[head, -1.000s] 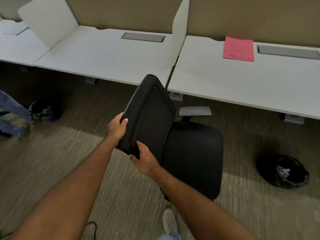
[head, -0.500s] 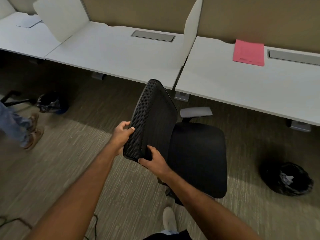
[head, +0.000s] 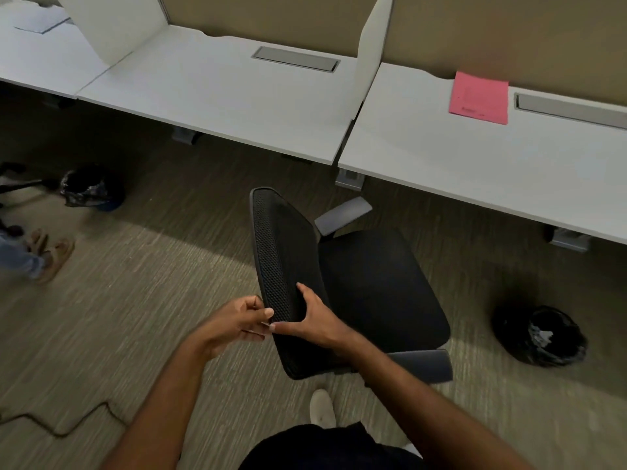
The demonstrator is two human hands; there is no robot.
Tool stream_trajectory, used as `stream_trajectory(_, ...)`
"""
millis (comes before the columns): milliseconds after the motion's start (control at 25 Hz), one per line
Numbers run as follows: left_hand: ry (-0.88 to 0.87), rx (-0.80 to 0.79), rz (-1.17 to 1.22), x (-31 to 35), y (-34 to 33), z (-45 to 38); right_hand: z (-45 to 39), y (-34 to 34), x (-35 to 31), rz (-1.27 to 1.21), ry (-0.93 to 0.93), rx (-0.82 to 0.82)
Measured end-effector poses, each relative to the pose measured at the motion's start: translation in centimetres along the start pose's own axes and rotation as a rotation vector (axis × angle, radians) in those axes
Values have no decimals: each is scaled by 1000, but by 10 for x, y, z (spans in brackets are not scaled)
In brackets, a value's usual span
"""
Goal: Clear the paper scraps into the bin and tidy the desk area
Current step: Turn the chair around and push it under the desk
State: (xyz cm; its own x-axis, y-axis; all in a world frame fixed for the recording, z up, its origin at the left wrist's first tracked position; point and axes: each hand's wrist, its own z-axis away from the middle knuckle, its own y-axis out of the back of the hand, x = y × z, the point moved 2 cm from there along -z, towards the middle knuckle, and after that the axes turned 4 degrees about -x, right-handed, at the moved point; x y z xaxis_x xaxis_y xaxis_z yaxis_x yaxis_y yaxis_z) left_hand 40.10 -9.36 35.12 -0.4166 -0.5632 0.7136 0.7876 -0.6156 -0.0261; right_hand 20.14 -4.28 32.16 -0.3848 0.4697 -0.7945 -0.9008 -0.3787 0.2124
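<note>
Grey-brown carpet [head: 142, 300] covers the floor beneath a row of white tables, and a black office chair [head: 373, 286] stands in front of the table [head: 475, 171] on the right, its seat turned toward that table. The chair has a tall mesh backrest [head: 281, 252], a padded black seat and grey armrests. The left hand [head: 237, 322] sits at the backrest's left edge with fingers curled in, its fingertips touching that edge and the right thumb; whether this grip actually clamps the mesh I cannot tell. The right hand [head: 314, 318] lies on the mesh face of the backrest, low down, its grip spread flat with the thumb reaching toward the left hand.

To the right of the chair, on the carpet, stands a bin [head: 543, 337] lined with a shiny black bag; crumpled pale paper scraps [head: 541, 334] lie inside it. Beyond the chair, a pink sheet [head: 480, 98] lies flat on the right table near the back partition. Far left of the chair a second black-bagged bin [head: 90, 189] stands by the table edge, with another person's sandalled feet [head: 51, 252] near it. A dark cable [head: 61, 424] snakes across the carpet, left of the chair and nearer the camera.
</note>
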Motion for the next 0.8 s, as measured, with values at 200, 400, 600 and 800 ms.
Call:
stream_trajectory(200,-186,394,-260,6,9,1,23,3,13,140,10,-43)
stream_trajectory(400,-330,439,-933,16,17,-9,60,3,25,320,15,26)
stream_trajectory(600,-465,257,-1564,34,-6,-19,100,7,51,494,-29,116)
stream_trajectory(800,-607,76,-1649,31,-51,-24,134,10,83,621,-39,301)
